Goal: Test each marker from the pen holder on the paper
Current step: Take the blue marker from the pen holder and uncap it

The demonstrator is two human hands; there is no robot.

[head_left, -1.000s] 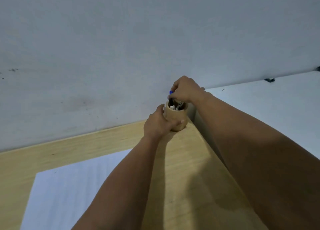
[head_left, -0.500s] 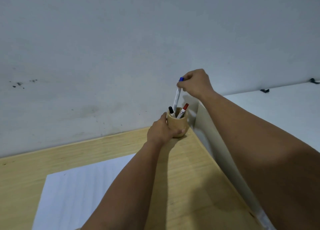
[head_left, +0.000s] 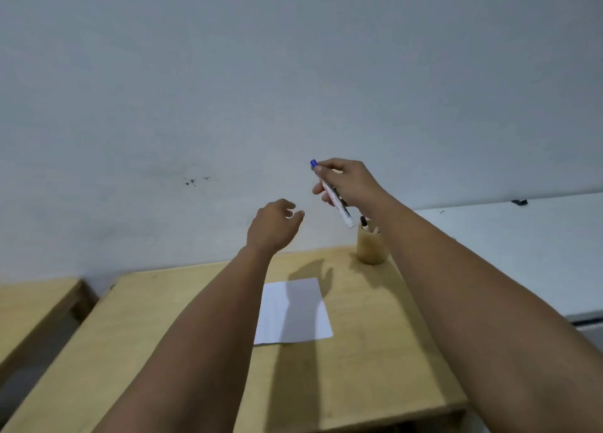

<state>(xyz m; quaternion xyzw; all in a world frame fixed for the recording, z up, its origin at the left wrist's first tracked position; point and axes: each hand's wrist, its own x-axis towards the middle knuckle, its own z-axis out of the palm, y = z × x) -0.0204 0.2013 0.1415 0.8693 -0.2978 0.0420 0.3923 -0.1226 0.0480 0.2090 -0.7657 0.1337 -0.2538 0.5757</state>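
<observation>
Your right hand [head_left: 350,184] grips the marker [head_left: 336,197] (blue cap up), raised above the pen holder [head_left: 370,245]. Your left hand [head_left: 274,227] hangs open and empty beside it, with the paper [head_left: 293,312] below on the desk [head_left: 375,351].

Paper [head_left: 293,312] lies clear; pen holder [head_left: 371,246] stands well behind it.

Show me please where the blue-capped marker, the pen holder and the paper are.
blue-capped marker [head_left: 336,197]: head view, on the white barrel below the fingers.
pen holder [head_left: 370,248]: head view, on its wooden side wall.
paper [head_left: 293,312]: head view, on the sheet's middle.
</observation>
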